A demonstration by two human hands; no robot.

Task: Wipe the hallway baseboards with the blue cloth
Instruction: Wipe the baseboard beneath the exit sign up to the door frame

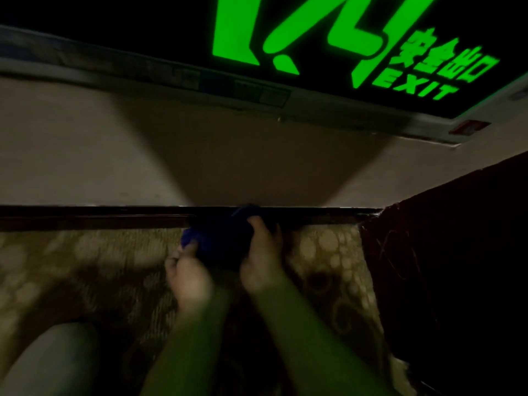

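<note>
Down low, both the left hand [187, 274] and right hand [261, 260] grip the blue cloth [220, 241] against the dark baseboard [94, 218].

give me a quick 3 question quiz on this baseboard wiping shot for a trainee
1. True or false: the blue cloth is held against the dark baseboard.
2. Which hands have a grip on the cloth?
A. the left hand only
B. the right hand only
C. both hands
3. Fill in the missing word: the lit sign on the wall above the hands reads, in English, ____.

Key
1. True. The cloth sits bunched at the baseboard, just above the patterned carpet.
2. C. Each hand holds one side of the cloth.
3. EXIT
</note>
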